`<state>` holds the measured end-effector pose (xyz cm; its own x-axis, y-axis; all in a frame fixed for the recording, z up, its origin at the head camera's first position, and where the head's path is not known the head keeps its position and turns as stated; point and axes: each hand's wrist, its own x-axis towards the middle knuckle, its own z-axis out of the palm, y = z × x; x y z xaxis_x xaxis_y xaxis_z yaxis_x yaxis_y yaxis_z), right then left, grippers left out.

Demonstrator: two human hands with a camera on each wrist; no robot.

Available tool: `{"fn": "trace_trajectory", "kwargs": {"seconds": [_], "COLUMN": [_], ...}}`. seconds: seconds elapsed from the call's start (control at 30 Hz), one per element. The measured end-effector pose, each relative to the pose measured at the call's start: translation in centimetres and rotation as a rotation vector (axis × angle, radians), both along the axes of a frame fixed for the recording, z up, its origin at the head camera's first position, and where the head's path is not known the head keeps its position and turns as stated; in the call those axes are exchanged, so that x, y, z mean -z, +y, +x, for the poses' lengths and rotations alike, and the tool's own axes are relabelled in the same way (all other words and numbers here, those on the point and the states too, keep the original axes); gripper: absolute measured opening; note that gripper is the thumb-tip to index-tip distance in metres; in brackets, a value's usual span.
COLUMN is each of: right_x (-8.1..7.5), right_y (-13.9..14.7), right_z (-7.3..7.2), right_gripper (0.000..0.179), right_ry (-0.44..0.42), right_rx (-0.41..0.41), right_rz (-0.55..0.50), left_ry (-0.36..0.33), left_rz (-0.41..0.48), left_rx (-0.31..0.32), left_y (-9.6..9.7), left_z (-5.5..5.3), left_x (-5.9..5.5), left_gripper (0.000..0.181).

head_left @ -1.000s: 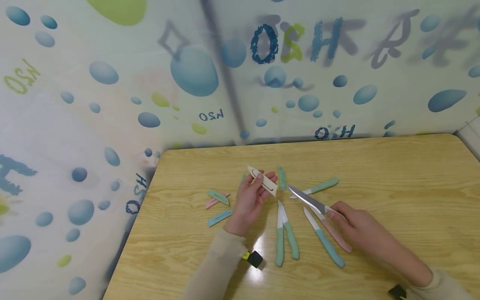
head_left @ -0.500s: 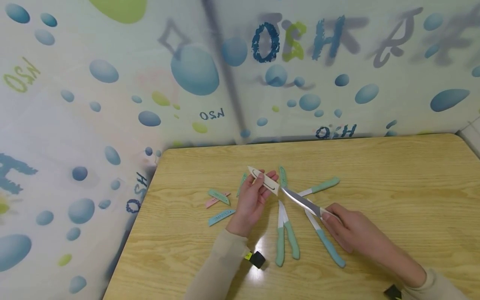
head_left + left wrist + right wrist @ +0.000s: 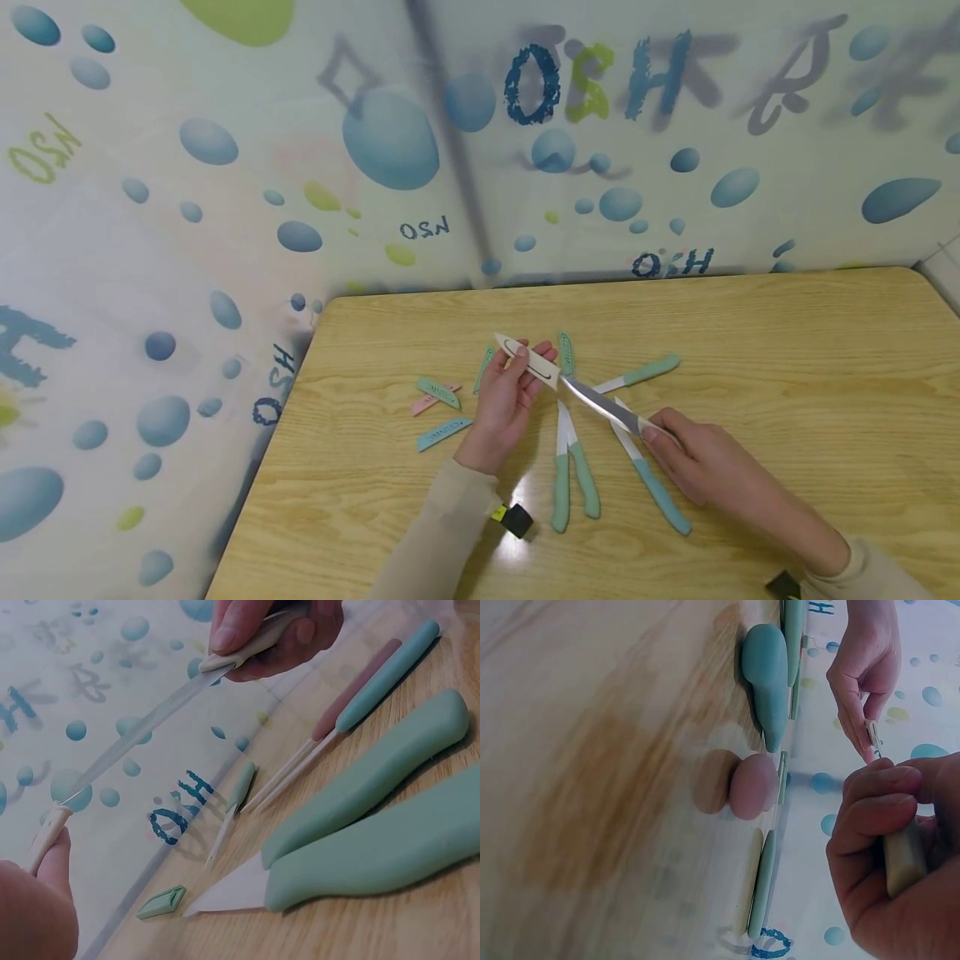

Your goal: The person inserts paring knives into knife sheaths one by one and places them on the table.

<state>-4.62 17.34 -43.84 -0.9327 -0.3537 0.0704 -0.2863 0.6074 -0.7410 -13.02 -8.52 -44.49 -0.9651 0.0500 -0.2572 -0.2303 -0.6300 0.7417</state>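
My left hand (image 3: 504,402) holds a cream knife sheath (image 3: 543,370) between thumb and fingers, its open end facing right. The right hand (image 3: 699,457) grips the cream handle (image 3: 904,862) of a knife (image 3: 600,402). That blade points up and left, with its tip right at the sheath's mouth. Below the hands lie two green-handled knives (image 3: 576,479) with their tips together. A blue-handled knife (image 3: 658,492) lies under the right hand; beside it is a pink-handled knife (image 3: 356,690), mostly hidden in the head view. Another green-handled knife (image 3: 651,369) lies farther back.
Left of the left hand are a blue sheath (image 3: 442,435) and a green sheath (image 3: 438,392) crossed over a pink sheath (image 3: 422,407). Two more green sheaths, one partly behind the hand (image 3: 483,368) and one upright (image 3: 566,354), lie farther back. A patterned wall sheet borders the wooden table (image 3: 825,367).
The right hand has brought the knife slightly left and down, so its tip now meets the mouth of the sheath. My left hand has stayed almost still. The pink-handled knife is now covered.
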Motion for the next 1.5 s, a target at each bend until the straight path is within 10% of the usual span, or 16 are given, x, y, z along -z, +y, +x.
{"fn": "trace_trajectory", "kwargs": {"seconds": [1.5], "right_x": [0.17], "right_y": [0.17], "right_z": [-0.01], "right_gripper": [0.018], "right_ry": [-0.046], "right_rx": [-0.007], "right_rz": [0.016], "left_ry": [0.059], "left_rz": [-0.056], "left_rx": [-0.005], "left_y": [0.55], "left_z": [0.59], "left_x": [-0.02], "left_gripper": [0.03]}}
